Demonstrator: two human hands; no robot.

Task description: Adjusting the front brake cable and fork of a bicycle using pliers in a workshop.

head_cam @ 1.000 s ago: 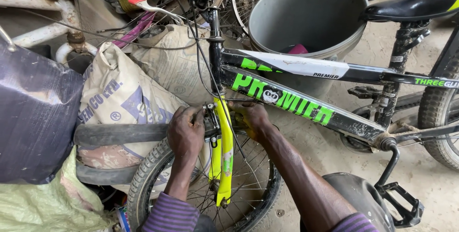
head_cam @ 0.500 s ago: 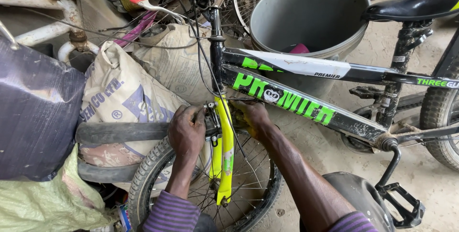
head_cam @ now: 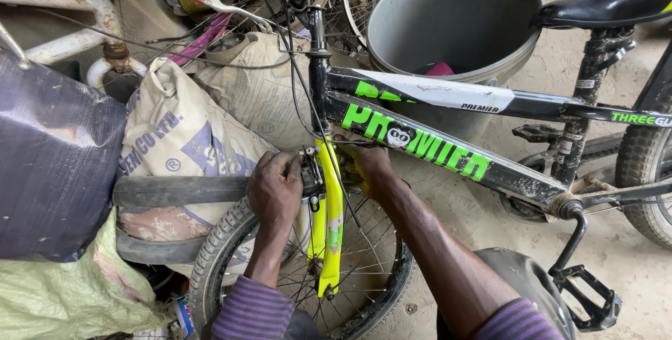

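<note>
Left hand [head_cam: 274, 189]: fingers closed on the brake [head_cam: 310, 175] beside the fork [head_cam: 330, 221].
Right hand [head_cam: 365, 165]: fingers gripping the brake's far side.
Wheel [head_cam: 231, 242]: under both hands.

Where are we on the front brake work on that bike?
Done: front wheel sits in the yellow fork. In hand: left hand and right hand grip the brake at the fork crown from either side. Left: cannot tell if the brake is set; no tool is visible.
</note>
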